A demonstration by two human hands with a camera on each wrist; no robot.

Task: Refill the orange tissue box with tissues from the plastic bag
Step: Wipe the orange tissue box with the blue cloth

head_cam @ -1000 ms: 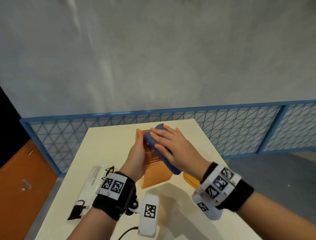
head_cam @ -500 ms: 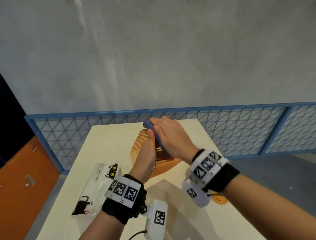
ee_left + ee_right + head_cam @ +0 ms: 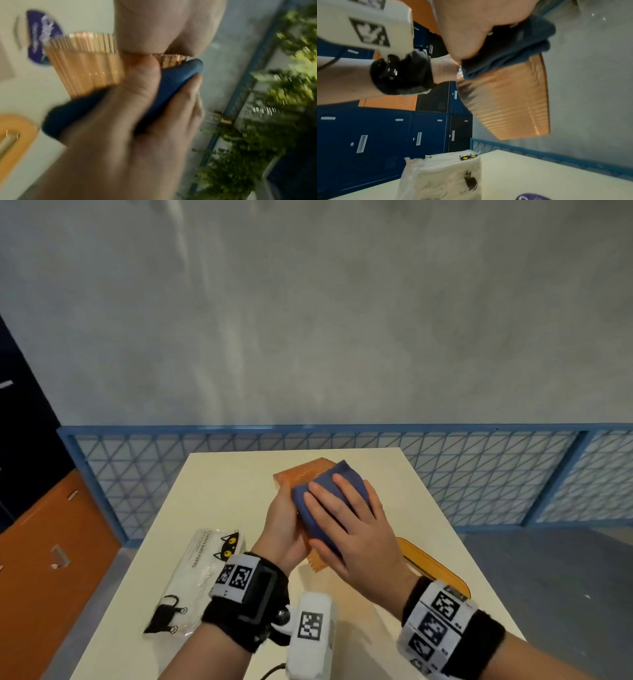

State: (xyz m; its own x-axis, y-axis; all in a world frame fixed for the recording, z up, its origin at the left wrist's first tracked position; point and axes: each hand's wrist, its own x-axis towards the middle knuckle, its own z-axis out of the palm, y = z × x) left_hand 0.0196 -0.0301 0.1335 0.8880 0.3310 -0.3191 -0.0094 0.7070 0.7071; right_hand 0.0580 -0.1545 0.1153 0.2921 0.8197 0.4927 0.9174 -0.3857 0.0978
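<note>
The orange ribbed tissue box (image 3: 305,470) is held above the table, with my left hand (image 3: 284,529) gripping its left side. My right hand (image 3: 349,525) lies on top of the box with fingers spread flat over a blue cloth (image 3: 329,494). In the left wrist view the thumb crosses the blue cloth (image 3: 175,81) against the box (image 3: 85,67), so the cloth is pinched. The plastic bag of tissues (image 3: 198,570), printed with black cats, lies flat at the table's left. The right wrist view shows the bag (image 3: 443,175) below the box (image 3: 513,101).
The box's orange lid (image 3: 435,566) lies on the cream table (image 3: 222,481) under my right wrist. A purple object (image 3: 39,33) sits on the table beyond the box. A blue mesh fence (image 3: 479,474) runs behind the table, and blue and orange lockers (image 3: 368,135) stand at left.
My right hand and the cloth slid from the box's far end back along its top toward me. The left hand tilted the box lower.
</note>
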